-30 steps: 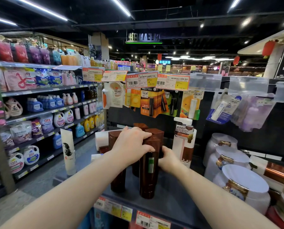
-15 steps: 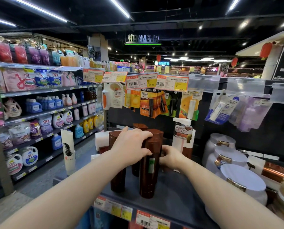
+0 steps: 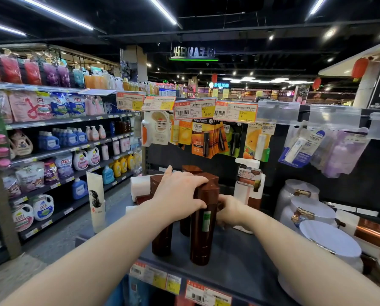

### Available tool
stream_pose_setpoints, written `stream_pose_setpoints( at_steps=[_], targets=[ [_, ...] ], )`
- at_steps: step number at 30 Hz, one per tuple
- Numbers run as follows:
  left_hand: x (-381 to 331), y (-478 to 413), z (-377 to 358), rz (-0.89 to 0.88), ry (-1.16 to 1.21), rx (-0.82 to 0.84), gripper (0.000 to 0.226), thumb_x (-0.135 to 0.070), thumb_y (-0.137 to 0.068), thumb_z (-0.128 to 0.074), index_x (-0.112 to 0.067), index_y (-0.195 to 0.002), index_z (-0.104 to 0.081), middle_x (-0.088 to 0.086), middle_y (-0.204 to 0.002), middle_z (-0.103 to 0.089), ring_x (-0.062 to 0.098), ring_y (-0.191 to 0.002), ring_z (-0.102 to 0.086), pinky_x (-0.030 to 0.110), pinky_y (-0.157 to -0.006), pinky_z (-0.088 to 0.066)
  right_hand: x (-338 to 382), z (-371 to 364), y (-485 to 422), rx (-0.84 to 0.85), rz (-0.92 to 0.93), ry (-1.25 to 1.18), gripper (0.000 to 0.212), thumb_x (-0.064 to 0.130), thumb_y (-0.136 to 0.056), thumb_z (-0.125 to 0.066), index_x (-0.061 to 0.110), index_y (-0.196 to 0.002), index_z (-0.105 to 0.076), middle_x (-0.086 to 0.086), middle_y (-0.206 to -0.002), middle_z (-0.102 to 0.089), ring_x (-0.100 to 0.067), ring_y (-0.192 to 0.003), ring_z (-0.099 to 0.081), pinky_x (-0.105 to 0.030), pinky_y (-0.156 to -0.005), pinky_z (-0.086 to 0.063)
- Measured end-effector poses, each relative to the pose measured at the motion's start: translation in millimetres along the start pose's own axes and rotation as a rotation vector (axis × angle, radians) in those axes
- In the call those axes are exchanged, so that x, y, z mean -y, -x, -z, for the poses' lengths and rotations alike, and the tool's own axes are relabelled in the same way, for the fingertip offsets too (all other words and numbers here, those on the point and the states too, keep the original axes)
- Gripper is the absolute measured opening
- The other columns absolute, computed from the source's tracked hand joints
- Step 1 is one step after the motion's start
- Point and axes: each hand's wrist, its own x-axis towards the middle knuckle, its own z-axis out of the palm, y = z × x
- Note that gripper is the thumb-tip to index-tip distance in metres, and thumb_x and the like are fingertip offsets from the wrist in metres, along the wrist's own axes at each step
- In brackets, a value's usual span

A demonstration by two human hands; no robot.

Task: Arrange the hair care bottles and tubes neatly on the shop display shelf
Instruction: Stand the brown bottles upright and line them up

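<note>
Several tall brown bottles stand close together on the dark display shelf (image 3: 235, 259). The front brown bottle (image 3: 203, 235) has a green label. My left hand (image 3: 181, 196) lies over the bottle tops, fingers curled over the front bottle's cap, thumb at its neck. Another brown bottle (image 3: 161, 241) stands under my left wrist. My right hand (image 3: 230, 209) reaches behind the front bottle; its fingers are hidden there. A white tube (image 3: 96, 202) with a printed head of hair stands at the shelf's left edge.
A white-and-brown pump bottle (image 3: 250, 184) stands just right of my right hand. Several white-lidded jars (image 3: 330, 239) fill the shelf's right side. Hanging carded items and price tags (image 3: 194, 111) are above. An aisle and detergent shelves (image 3: 58, 151) lie to the left.
My right hand has slid a little further in behind the front brown bottle. My left hand stays on the bottle tops, and the bottles stand as before.
</note>
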Motion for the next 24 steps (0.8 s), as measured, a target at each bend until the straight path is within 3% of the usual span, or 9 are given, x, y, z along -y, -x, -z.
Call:
stream_pose_setpoints(
  at_steps=[3,7,12,17,20,24],
  targets=[
    [2,2,1,-0.019,0.017,0.009,0.063,-0.047,-0.081,-0.061,-0.034,-0.138,-0.037,-0.006,-0.141,-0.045,0.016,-0.134,-0.035,0.048,-0.116,0.000,7,19,3,0.011,-0.013,0.137,0.059,0.001,-0.086,-0.057,0.019,-0.139,-0.040,0.004,-0.097,-0.056,-0.012,-0.082,-0.058,-0.020,-0.060,-0.051],
    [14,3,9,0.003,0.068,-0.061,0.060,-0.047,-0.082,-0.059,-0.033,-0.137,-0.039,-0.006,-0.136,-0.049,0.014,-0.130,-0.039,0.049,-0.116,-0.008,26,54,1,-0.139,0.027,0.094,0.043,-0.003,-0.089,-0.051,0.018,-0.127,-0.053,-0.006,-0.108,-0.060,-0.017,-0.093,-0.060,-0.024,-0.064,-0.052],
    [37,-2,18,0.097,0.177,-0.220,0.035,-0.038,-0.087,-0.054,-0.025,-0.119,-0.059,-0.003,-0.120,-0.059,0.019,-0.116,-0.051,0.048,-0.108,-0.030,61,73,-9,-0.304,0.159,0.072,0.019,0.018,-0.093,-0.054,0.018,-0.111,-0.061,-0.007,-0.112,-0.064,-0.015,-0.087,-0.060,-0.022,-0.057,-0.047],
    [53,-2,17,0.166,0.192,-0.258,0.028,-0.033,-0.089,-0.053,-0.023,-0.114,-0.063,-0.003,-0.117,-0.060,0.018,-0.114,-0.052,0.042,-0.102,-0.036,98,57,-21,-0.243,0.202,0.308,0.039,0.044,-0.088,-0.058,0.015,-0.114,-0.063,-0.003,-0.111,-0.060,-0.017,-0.100,-0.056,-0.027,-0.080,-0.045],
    [61,2,15,0.189,0.219,-0.283,0.026,-0.030,-0.089,-0.053,-0.022,-0.111,-0.065,-0.002,-0.113,-0.061,0.019,-0.111,-0.053,0.044,-0.100,-0.038,110,46,-27,-0.212,0.185,0.405,0.047,0.051,-0.085,-0.058,0.016,-0.117,-0.062,-0.003,-0.120,-0.059,-0.020,-0.109,-0.055,-0.027,-0.083,-0.044],
    [70,12,15,0.202,0.294,-0.309,0.024,-0.027,-0.089,-0.055,-0.018,-0.109,-0.065,-0.002,-0.107,-0.062,0.018,-0.108,-0.054,0.040,-0.097,-0.041,119,37,-30,-0.232,0.231,0.421,0.038,0.046,-0.086,-0.060,0.018,-0.112,-0.063,-0.002,-0.115,-0.061,-0.016,-0.097,-0.054,-0.027,-0.080,-0.047]
  ],
)
